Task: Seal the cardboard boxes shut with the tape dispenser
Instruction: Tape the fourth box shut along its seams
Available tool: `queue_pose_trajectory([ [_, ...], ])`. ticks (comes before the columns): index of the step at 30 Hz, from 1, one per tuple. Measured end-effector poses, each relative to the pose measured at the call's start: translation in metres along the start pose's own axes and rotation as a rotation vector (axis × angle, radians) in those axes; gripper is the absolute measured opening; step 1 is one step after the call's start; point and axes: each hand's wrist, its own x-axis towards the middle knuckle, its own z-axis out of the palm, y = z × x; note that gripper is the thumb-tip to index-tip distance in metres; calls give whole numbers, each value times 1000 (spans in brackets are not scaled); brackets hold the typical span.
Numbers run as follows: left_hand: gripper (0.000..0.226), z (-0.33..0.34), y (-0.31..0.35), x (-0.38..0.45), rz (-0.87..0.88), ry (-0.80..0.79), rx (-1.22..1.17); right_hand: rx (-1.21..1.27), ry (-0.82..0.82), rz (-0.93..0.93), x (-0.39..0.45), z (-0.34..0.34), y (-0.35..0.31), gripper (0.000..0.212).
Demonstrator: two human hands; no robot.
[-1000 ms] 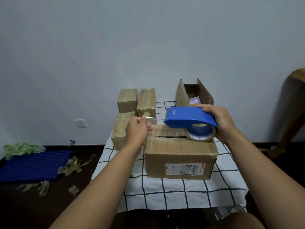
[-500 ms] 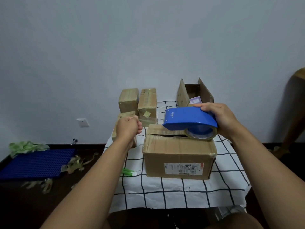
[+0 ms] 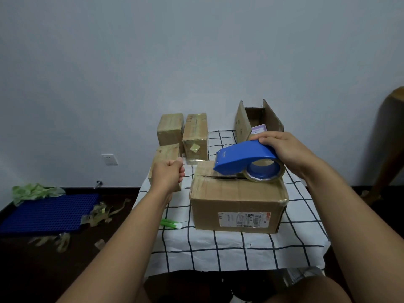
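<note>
A large cardboard box [image 3: 238, 204] with a shipping label stands in the middle of the checked tablecloth. My right hand [image 3: 284, 149] grips a blue tape dispenser [image 3: 242, 157] above the box's top, its clear tape roll [image 3: 265, 172] touching the lid. To the left of the box, my left hand [image 3: 168, 174] pinches the free end of a clear tape strip [image 3: 193, 161] stretched out from the dispenser's front.
Three taped small boxes [image 3: 194, 134] stand at the back left of the table [image 3: 218, 254], and an open box [image 3: 258, 121] at the back right. A green marker [image 3: 170, 224] lies left of the large box. A blue mat [image 3: 48, 213] and tape scraps lie on the floor.
My left hand has pulled the tape end leftward and down, away from the dispenser. The dispenser has tilted, its front lower towards the box's top.
</note>
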Motion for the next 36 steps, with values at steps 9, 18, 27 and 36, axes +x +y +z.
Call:
queue_pose_trajectory([
  [9,18,-4,-16,14,-93,-45,-43,72,58,16,-4,1,-1,32],
  [18,18,-1,-27,17,-224,-121,-215,72,86,29,-6,2,-1,30],
  [27,17,-2,-32,20,-276,-135,-270,49,97,33,-4,3,-1,31],
  [36,15,-9,-27,26,-257,-154,-302,38,89,34,-4,5,-3,29],
])
